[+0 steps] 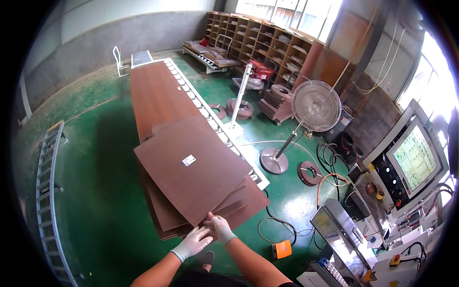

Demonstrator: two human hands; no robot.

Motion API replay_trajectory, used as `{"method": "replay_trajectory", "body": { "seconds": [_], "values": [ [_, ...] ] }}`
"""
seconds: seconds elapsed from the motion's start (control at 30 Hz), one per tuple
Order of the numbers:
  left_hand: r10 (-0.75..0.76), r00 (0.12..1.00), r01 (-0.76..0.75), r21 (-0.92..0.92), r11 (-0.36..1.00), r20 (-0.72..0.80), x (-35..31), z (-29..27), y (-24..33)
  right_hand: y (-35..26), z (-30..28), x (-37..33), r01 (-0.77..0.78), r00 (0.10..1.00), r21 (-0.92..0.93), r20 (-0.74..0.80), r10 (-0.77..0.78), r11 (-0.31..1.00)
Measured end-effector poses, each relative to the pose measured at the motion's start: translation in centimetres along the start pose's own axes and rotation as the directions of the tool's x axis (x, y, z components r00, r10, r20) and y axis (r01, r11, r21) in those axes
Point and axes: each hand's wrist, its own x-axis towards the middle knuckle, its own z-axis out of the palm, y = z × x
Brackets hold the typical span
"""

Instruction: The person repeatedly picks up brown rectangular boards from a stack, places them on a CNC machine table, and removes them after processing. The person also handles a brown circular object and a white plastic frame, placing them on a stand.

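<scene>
Head view, lower centre of frame: left hand (191,243) and right hand (221,229), both in pale thin gloves, meet at the near corner of a brown rectangular sheet panel with a white label (201,189). Right thumb sits at its edge; left fingers lie close together beside the right hand. Undersides hidden, so can't tell whether either hand's fingers are clamped. Gloves likely guard against sharp edges.

Panel is mid-frame, turned askew on a stack of similar brown panels (160,205); the skew leaves edges and corners exposed, probably handy for separating sheets. The stack bears its weight, so the hands needn't.

Below, running toward upper left, a long reddish-brown board (155,91) lies on a white-framed roller conveyor (259,178), probably as a flat base. Right of it, a round grey pedestal fan (315,105) stands on the floor, presumably for cooling.
</scene>
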Motion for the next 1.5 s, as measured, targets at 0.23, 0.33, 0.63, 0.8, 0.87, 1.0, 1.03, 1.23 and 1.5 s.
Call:
{"method": "replay_trajectory", "body": {
  "seconds": [0.23, 0.33, 0.63, 0.8, 0.87, 1.0, 1.03, 1.23, 1.5],
  "values": [
    [-0.169, 0.968, 0.220, -0.297, 0.929, 0.187, 1.9, 0.2, 2.8, -0.9, 1.2, 0.8, 0.013, 0.998, -0.315, -0.058, -0.033, 0.949],
    [-0.263, 0.963, 0.267, -0.387, 0.883, 0.065, 0.4, 3.0, -3.7, -2.1, 3.0, 0.1, -0.023, 0.998, -0.211, -0.062, 0.010, 0.977],
    [-0.580, 0.810, 0.175, -0.980, 0.096, 0.088, -5.6, 0.9, -8.8, 3.0, -10.8, -7.0, 0.083, 0.993, -0.337, -0.056, -0.108, 0.938],
    [-0.450, 0.893, -0.065, -0.979, -0.194, 0.030, -6.8, -1.9, -10.9, 6.3, -18.9, -16.8, -0.062, 0.994, 0.098, -0.084, 0.070, 0.993],
    [-0.518, 0.855, -0.066, -0.984, -0.166, 0.030, -6.5, -1.6, -5.8, 6.7, -20.7, -19.9, -0.029, 0.981, 0.224, -0.183, 0.071, 0.974],
    [-0.458, 0.887, -0.046, -0.978, -0.203, 0.053, -7.0, 1.4, -5.1, 3.9, -19.6, -22.9, 0.060, 0.898, -0.152, -0.423, -0.120, 0.987],
    [-0.425, 0.903, -0.015, -0.983, -0.181, 0.065, -6.6, 2.0, -4.7, 3.6, -20.0, -23.6, 0.109, 0.875, -0.190, -0.447, -0.185, 0.976],
    [-0.411, 0.846, 0.245, -0.932, -0.267, 0.340, -5.9, 1.8, 4.1, 3.9, -22.5, -31.3, 0.221, 0.764, -0.213, -0.568, -0.305, 0.952],
    [-0.030, 0.797, 0.603, -0.796, 0.040, 0.603, 1.8, 11.7, 10.0, 11.8, -30.0, -42.4, 0.453, 0.474, -0.133, -0.802, -0.364, 0.882]
  ]
}}
